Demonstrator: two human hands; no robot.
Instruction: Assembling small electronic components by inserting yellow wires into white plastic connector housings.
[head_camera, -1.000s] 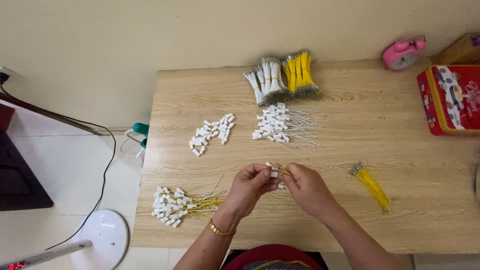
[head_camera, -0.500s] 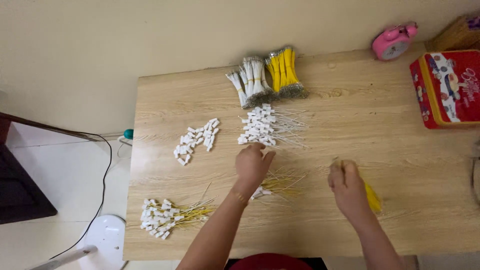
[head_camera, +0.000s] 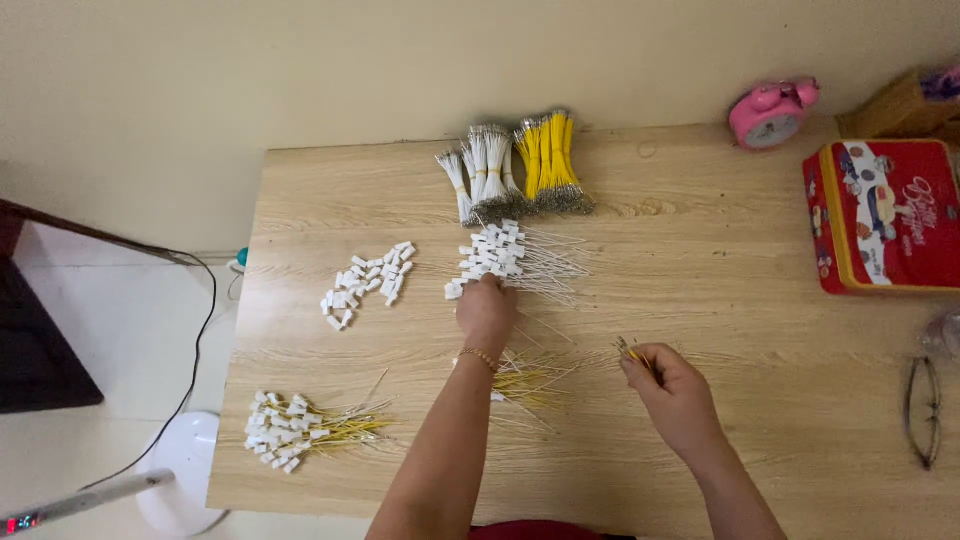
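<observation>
Nearest the viewer, along the table's (head_camera: 780, 470) front edge, lies a pile of finished white-and-yellow leads (head_camera: 300, 428) at the left, with bare wood open between it and the forearms. The right hand (head_camera: 672, 392) rests on the table right of centre, its fingers pinched together on a few yellow wires (head_camera: 630, 351); wide open wood stretches to its right as far as a pair of spectacles (head_camera: 922, 410) by the right edge. Half a second earlier this hand hovered over the yellow wires farther right; it now sits closer to centre. Loose yellow wires (head_camera: 528, 382) lie beside the left forearm. The left hand (head_camera: 487, 308) reaches forward, fingers curled onto the near edge of a heap of white-tipped wires (head_camera: 510, 258), having advanced slightly since the earlier frame; whether it clamps one cannot be told. Left of it lies a scatter of white connectors (head_camera: 368, 282). Beyond stand a white wire bundle (head_camera: 482, 178) and a yellow wire bundle (head_camera: 548, 162). At the far right sit a closed red tin (head_camera: 885, 215), contents hidden, and a pink alarm clock (head_camera: 770, 112).
</observation>
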